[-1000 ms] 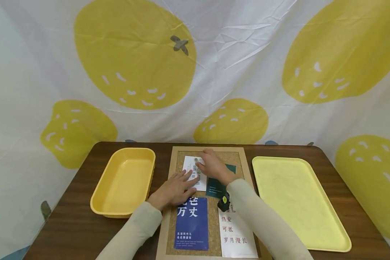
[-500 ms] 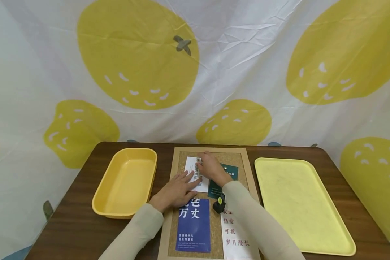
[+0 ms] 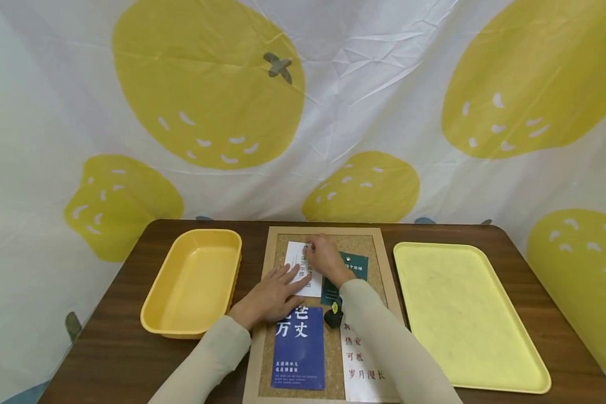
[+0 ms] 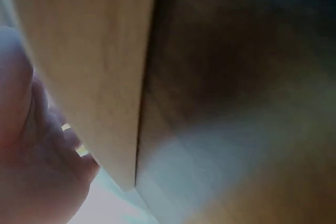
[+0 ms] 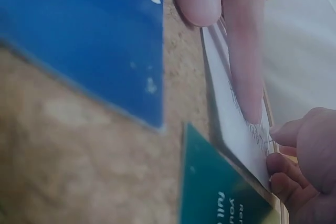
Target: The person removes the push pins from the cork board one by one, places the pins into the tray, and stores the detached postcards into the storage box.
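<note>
Against the frame from a second ago, the right hand (image 3: 325,258) has shifted only slightly, but its wrist and forearm have swung leftward, so the black wrist device (image 3: 333,313) sits further left and more of the green card (image 3: 354,268) comes into sight beside that hand — its upper edge, the small pin there and the white print. The left hand (image 3: 275,293) stays as it was, fingers spread and straight, laid flat across the white card (image 3: 313,287).

The white card lies beneath the left fingers, its upper edge right under the right hand's fingertips. It is a small upright rectangle with dark characters running lengthwise, partly covered by both hands. The right hand's fingers are curled, thumb and fingertips pinching what looks like a thin pin (image 5: 271,139) at the card's edge — too small and blurred to make out fully.

Just below the left hand lies a blue card (image 3: 299,353) with large white characters; below the right wrist, a white sheet (image 3: 356,359) with red ones. All four are on a framed cork board (image 3: 332,359), with the yellow basin (image 3: 197,292) left of the left hand and the pale tray (image 3: 467,320) right of the right hand.
</note>
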A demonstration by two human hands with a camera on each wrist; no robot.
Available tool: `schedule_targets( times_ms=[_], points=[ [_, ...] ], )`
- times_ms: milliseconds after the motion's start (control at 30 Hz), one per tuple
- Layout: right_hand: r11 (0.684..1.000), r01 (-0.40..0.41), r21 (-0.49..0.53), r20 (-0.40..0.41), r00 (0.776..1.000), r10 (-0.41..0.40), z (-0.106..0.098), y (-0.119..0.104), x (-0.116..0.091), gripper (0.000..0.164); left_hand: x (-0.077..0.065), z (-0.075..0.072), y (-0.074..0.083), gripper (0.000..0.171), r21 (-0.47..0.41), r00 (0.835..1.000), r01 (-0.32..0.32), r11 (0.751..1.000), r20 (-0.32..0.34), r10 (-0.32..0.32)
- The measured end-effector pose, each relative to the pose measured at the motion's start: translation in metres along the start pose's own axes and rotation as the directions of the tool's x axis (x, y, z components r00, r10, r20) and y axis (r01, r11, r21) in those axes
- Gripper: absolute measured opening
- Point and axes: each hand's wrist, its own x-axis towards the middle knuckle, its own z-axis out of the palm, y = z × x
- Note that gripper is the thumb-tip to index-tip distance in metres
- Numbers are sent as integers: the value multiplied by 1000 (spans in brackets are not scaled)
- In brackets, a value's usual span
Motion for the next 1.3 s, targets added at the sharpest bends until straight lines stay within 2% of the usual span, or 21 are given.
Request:
schedule_targets(
  times_ms=[400,967,1300],
  points=[
    [996,-64,69,6,998,64,2,3,2,27,0,3,0,55,56,1000,0,998,16,-1],
    [997,-55,57,-13,998,56,1,0,2,17,0,5,1,57,19,997,21,1000,70,-22],
    [989,-109,98,3,994,110,4,2,5,15,0,7,1,57,38,997,34,999,65,-37]
  ],
)
